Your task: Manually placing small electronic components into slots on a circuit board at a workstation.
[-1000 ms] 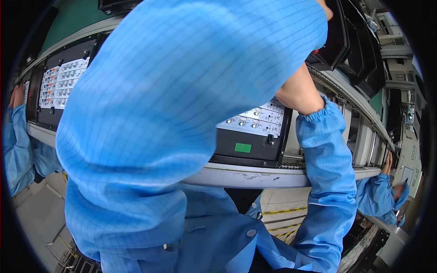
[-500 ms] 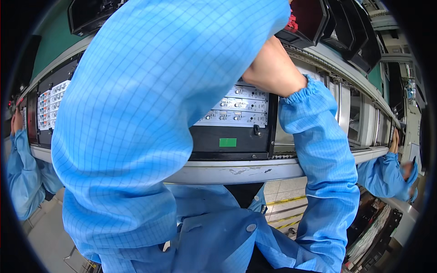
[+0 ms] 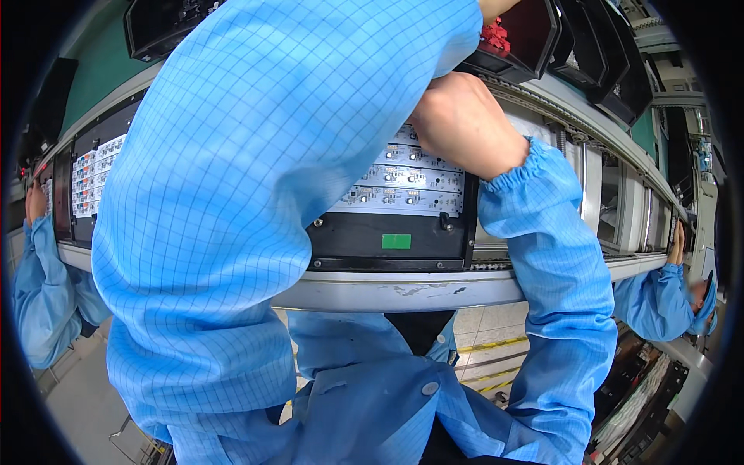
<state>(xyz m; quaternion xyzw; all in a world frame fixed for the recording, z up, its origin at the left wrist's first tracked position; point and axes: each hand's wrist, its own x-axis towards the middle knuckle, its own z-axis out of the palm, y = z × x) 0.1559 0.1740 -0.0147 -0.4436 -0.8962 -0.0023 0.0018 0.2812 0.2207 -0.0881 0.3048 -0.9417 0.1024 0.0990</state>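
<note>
1. Left hand [image 3: 496, 8]: top edge, mostly out of view, near red parts [image 3: 496, 36] in black bin [image 3: 508, 67]; finger state cannot be told.
2. Right hand [image 3: 469, 124]: over white boards [image 3: 411, 178]; fingers hidden by left sleeve [image 3: 310, 108], grip cannot be told.
3. White boards: rows in black tray [image 3: 349, 240].

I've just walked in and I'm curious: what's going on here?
A person in a blue smock has the right hand over white circuit boards in a black tray; what that hand holds, if anything, is hidden. The left arm crosses in front, and the left hand, mostly out of frame, is by a black bin with red parts.
</note>
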